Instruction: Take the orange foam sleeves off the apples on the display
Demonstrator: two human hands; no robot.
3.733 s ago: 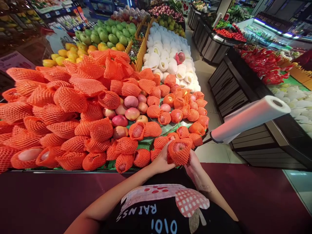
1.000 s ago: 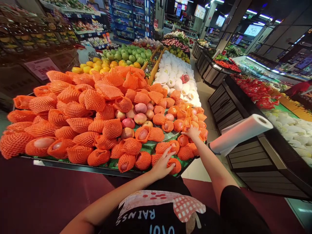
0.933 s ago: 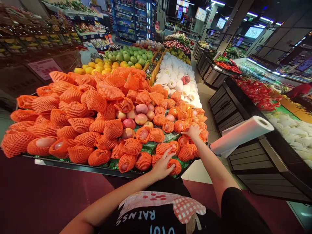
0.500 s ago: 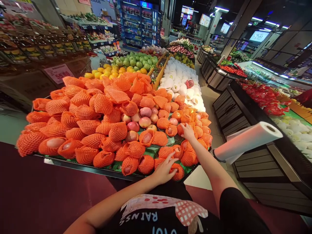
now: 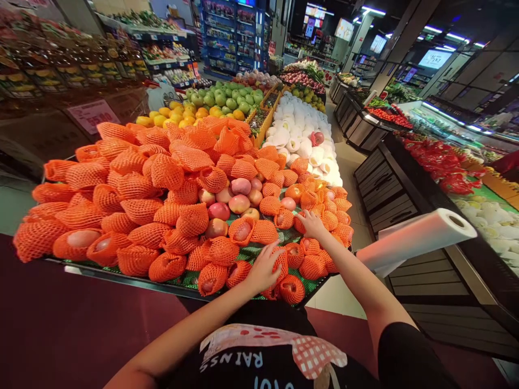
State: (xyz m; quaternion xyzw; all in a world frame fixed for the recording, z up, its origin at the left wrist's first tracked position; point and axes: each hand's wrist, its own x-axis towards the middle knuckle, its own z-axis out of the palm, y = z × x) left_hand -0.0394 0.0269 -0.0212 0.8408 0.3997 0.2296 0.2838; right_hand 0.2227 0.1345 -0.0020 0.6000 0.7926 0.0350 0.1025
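My left hand [image 5: 263, 271] is at the near right part of the fruit display, its fingers curled around an apple in an orange foam net [image 5: 281, 261]. The fruit stands partly tilted between fingers and thumb. Farther up and right, my right hand [image 5: 314, 225] reaches over the pile with its fingers spread. Its fingertips touch or hover over another netted apple [image 5: 299, 222]; contact is hard to make out. Bare reddish apples [image 5: 239, 204] lie in the middle of the pile, among many netted ones [image 5: 192, 220].
A roll of clear plastic bags [image 5: 417, 240] juts out at the right edge of the display. White-netted fruit [image 5: 287, 127], green apples [image 5: 227, 96] and yellow-orange fruit [image 5: 178, 114] lie behind. Green lining [image 5: 251, 254] shows between the apples. Another stand [image 5: 389, 189] is across the aisle.
My left hand has shifted left and slightly up, closing around a netted apple, which has turned. My right hand stays over nearly the same spot, its fingers a little more spread.
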